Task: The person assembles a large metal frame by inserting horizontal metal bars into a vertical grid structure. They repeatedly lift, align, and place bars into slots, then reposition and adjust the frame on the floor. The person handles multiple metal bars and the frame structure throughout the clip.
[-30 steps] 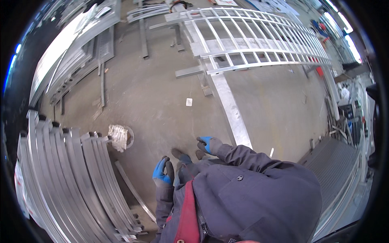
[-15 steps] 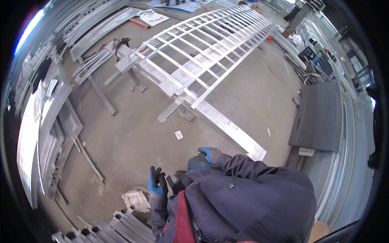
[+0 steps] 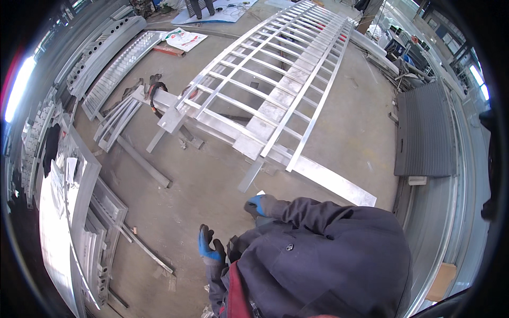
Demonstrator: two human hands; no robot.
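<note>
My left hand, in a blue and black work glove, hangs over the floor in front of my body. Its fingers are loosely bent and apart from the thumb, with nothing between them. My right hand, gloved the same way, is held ahead of my jacket with its fingers loosely bent. I see nothing in it, though the palm side is partly hidden. Beyond the hands lies a long, curved metal frame with many crossbars. It rests on flat metal beams, and neither hand touches it.
Metal panels and profiles are stacked along the left. A loose bar lies on the floor beside them. On the right stands a pile of dark ribbed sheets. A person's legs show on a pale blue sheet at the back.
The view has shifted, and the metal frame and beams now appear nearer and further right. My right hand sits a little further left in the picture, and my left hand slightly lower.
</note>
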